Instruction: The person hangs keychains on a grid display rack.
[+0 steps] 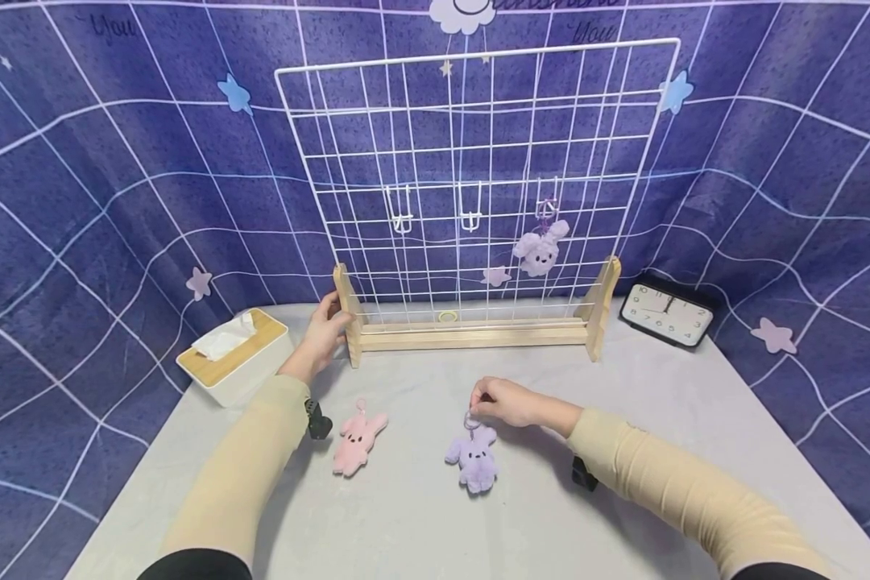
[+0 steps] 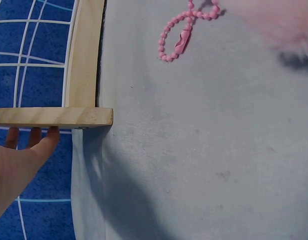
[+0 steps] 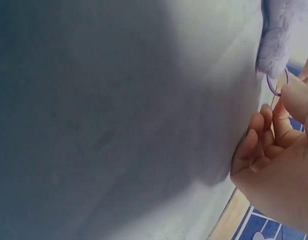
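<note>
My right hand [image 1: 509, 401] pinches the purple ring [image 3: 274, 89] of a purple plush bunny keychain [image 1: 476, 461] between thumb and finger. The bunny lies face up towards me on the table. At the left end of a white wire grid rack [image 1: 478, 145], my left hand [image 1: 324, 332] touches the outer side of the wooden foot [image 2: 53, 116] with its extended fingertips. A pink plush bunny keychain [image 1: 356, 443] lies between my arms, its pink bead chain [image 2: 166, 42] loose on the cloth.
A lilac plush bunny [image 1: 540, 251] hangs from the grid's right hook. Two more white hooks, a left hook [image 1: 401, 221] and a middle hook [image 1: 470, 219], hold nothing. A tissue box [image 1: 242, 379] stands at the left, a black clock [image 1: 669, 312] at the right. A patterned blue curtain [image 1: 116, 242] surrounds the table.
</note>
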A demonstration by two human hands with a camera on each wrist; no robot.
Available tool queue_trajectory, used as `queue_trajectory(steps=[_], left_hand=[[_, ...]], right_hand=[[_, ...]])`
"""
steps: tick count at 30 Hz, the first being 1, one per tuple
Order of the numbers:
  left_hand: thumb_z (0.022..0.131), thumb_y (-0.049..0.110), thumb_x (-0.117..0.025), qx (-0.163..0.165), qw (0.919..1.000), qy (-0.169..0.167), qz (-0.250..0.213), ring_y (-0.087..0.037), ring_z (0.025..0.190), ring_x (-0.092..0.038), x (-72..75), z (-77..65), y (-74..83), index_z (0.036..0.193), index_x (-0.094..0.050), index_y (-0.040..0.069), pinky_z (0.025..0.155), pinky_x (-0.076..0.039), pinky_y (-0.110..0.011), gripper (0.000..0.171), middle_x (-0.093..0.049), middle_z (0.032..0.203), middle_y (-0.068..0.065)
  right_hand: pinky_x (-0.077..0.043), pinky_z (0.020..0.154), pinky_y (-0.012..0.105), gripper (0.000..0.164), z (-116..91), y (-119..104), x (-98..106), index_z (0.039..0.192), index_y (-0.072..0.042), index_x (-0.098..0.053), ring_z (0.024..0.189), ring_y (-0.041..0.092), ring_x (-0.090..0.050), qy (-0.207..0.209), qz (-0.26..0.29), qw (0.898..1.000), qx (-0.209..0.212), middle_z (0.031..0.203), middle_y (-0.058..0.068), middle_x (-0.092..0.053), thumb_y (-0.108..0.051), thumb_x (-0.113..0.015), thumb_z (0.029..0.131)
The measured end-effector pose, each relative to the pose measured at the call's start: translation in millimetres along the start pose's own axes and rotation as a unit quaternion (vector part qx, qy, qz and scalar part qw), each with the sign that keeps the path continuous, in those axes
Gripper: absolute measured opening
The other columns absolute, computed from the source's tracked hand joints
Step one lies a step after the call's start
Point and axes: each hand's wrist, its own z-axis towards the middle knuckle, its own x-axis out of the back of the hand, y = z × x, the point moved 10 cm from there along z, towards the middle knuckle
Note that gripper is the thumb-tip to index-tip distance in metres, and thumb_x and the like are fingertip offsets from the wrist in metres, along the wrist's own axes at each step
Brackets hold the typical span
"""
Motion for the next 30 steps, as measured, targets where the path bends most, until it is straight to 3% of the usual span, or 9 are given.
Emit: queue_trajectory(steps=[8,15,23,30], left_hand=[[0.099,-0.001,-0.047,-0.004,1.0000,0.000,0.005,-0.042,0.145,-0.028,3.8,-1.0,-1.0,0.162,-0.019,0.011,0.115,-0.027,-0.063,0.070,-0.023,0.162,-0.022],[0.098,-0.002,-0.046,0.004,1.0000,-0.003,-0.003,-0.042,0.146,-0.027,0.2,-3.0,4.5,0.161,-0.019,0.009,0.115,-0.027,-0.063,0.070,-0.022,0.162,-0.023],[0.096,-0.006,-0.046,0.014,0.9996,-0.016,-0.017,-0.045,0.146,-0.024,-8.2,-15.4,21.1,0.161,-0.016,0.003,0.116,-0.025,-0.064,0.072,-0.020,0.161,-0.027],[0.096,-0.006,-0.045,0.011,0.9996,-0.019,-0.016,-0.045,0.145,-0.025,-11.1,-17.3,23.0,0.161,-0.016,0.003,0.115,-0.027,-0.063,0.071,-0.020,0.161,-0.028]], right_hand=[[-0.048,0.081,0.028,0.010,-0.1,-2.9,-4.0,0.097,-0.006,-0.061,0.082,0.009,-0.051,-0.028,0.025,0.999,0.008,0.087,-0.004,-0.057,-0.013,-0.058,0.103],[-0.052,0.074,0.029,0.012,-2.4,-10.7,3.8,0.099,0.000,-0.059,0.079,0.019,-0.055,-0.027,0.072,0.997,0.014,0.087,0.006,-0.060,-0.009,-0.055,0.104],[-0.059,0.079,0.045,0.011,-2.7,-15.8,3.5,0.098,0.005,-0.058,0.081,0.027,-0.066,-0.039,0.152,0.987,0.019,0.090,0.014,-0.069,-0.004,-0.054,0.103],[-0.061,0.078,0.043,0.009,-1.6,-14.0,7.0,0.098,0.006,-0.059,0.078,0.024,-0.067,-0.024,0.199,0.980,0.015,0.088,0.014,-0.070,-0.002,-0.057,0.101]])
